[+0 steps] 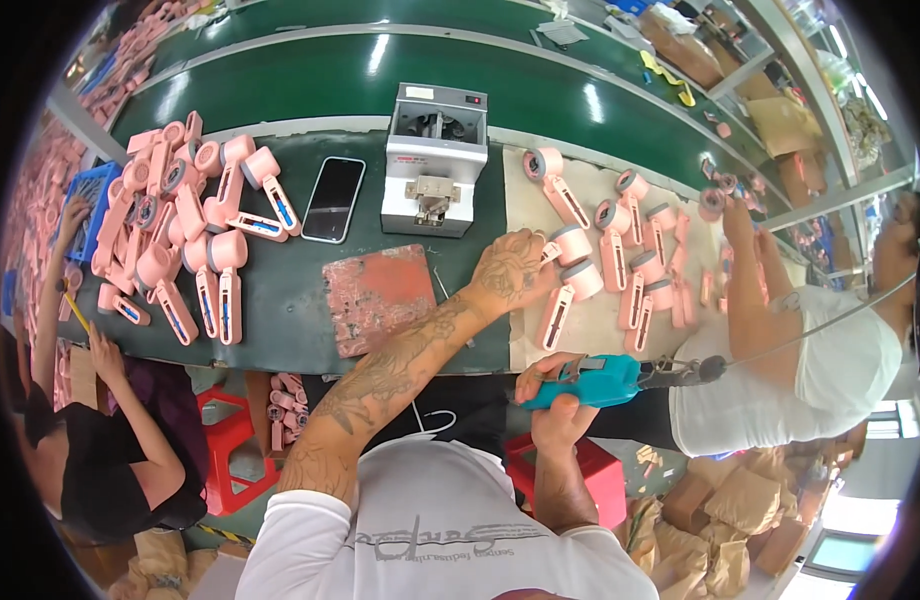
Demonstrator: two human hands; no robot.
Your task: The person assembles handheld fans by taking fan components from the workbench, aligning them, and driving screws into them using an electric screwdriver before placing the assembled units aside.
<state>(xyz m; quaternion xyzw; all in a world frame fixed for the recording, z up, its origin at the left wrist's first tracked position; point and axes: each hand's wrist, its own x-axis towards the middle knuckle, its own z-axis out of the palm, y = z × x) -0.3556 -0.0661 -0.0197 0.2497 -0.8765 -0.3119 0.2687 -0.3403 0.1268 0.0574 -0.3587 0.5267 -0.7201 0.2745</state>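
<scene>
Right hand point(558, 385): grip clenched around the handle of a teal electric screwdriver point(620, 379). Tool lies nearly level, long axis running left to right, dark bit end pointing away from the grip toward the person's right; a thin cable leads on from that end. It is held just off the near edge of the bench point(280, 300), below the beige mat point(590, 330).

Left hand point(515, 268): grip closed on a pink handheld part point(568, 290) lying on the mat, round head beside the fingers, handle slanting down toward the near edge.

Beyond the left grip: more pink parts in rows, a co-worker's arm point(755, 290) reaching over them. To its left: a worn red pad point(380, 297), a grey box machine point(433, 160), a black phone point(333, 199), and farther left a pile of pink parts point(185, 230).

Open bench surface lies between pad and pile.
</scene>
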